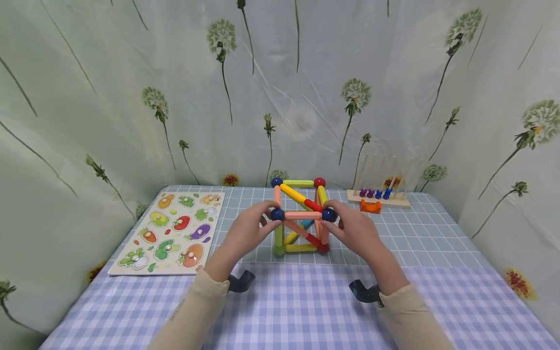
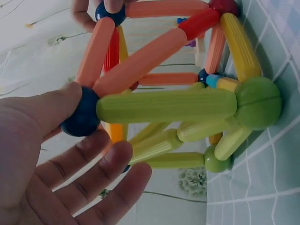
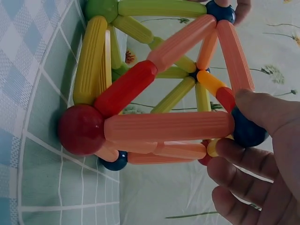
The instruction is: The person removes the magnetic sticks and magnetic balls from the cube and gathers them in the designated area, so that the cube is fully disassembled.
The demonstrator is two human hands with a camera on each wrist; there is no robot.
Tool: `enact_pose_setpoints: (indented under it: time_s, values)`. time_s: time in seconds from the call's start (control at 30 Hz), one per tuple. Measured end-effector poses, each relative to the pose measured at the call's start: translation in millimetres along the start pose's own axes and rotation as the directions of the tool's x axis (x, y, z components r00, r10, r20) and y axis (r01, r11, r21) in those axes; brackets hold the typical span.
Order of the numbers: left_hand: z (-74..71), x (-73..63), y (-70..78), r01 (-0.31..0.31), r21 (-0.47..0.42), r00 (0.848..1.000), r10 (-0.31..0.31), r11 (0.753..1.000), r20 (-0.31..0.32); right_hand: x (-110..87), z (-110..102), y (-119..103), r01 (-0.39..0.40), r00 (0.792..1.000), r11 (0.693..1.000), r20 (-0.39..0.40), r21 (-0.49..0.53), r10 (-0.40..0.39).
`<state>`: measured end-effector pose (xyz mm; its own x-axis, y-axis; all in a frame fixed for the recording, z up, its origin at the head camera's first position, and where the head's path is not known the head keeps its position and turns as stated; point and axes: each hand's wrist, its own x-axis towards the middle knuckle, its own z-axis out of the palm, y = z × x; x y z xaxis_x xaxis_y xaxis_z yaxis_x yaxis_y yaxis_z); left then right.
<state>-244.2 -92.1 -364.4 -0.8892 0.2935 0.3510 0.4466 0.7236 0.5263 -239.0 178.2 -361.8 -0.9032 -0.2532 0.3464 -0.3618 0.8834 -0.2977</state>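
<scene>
A cube-shaped frame of coloured rods and balls stands on the grey grid cloth, with slanting rods across its sides. At its upper front left corner, my left hand (image 1: 250, 225) pinches a dark blue ball (image 2: 83, 115) between thumb and fingers. My right hand (image 1: 356, 228) pinches the matching dark blue ball (image 3: 248, 127) at the upper front right corner. A salmon rod (image 1: 303, 215) joins these two balls. Below, a green ball (image 2: 258, 103) and a dark red ball (image 3: 81, 130) form the lower front corners. A yellow rod (image 1: 301, 248) runs between them.
A wooden vegetable puzzle board (image 1: 168, 231) lies to the left. At the back right stands a wooden peg rack (image 1: 400, 201) with purple and blue pieces, and an orange piece (image 1: 370, 207) sits before it. A checked cloth (image 1: 302, 311) covers the near table. A flowered curtain (image 1: 302, 87) hangs behind.
</scene>
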Motion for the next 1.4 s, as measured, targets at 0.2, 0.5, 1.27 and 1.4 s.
enact_pose_setpoints:
  time_s: [0.2, 0.5, 1.27, 1.4]
  values:
    - [0.1, 11.3, 4.0, 0.061, 0.065, 0.997, -0.064, 0.996, 0.047, 12.2, -2.6, -4.8, -0.027, 0.996, 0.999, 0.083, -0.046, 0.031]
    - [5.3, 13.1, 11.5, 0.067, 0.153, 0.996, -0.074, 0.986, 0.040, 21.2, -9.2, -11.6, -0.057, 0.988, 0.996, 0.138, -0.071, 0.067]
    - [17.6, 11.1, 6.7, -0.001, 0.255, 1.000, -0.004, 0.967, 0.019, 16.3, -3.2, -11.6, 0.029, 0.994, 0.999, 0.106, -0.045, -0.024]
    - [18.4, 11.6, 6.4, -0.003, 0.256, 1.000, 0.001, 0.967, 0.011, 15.8, -3.0, -10.8, 0.031, 0.995, 0.999, 0.098, -0.041, -0.027]
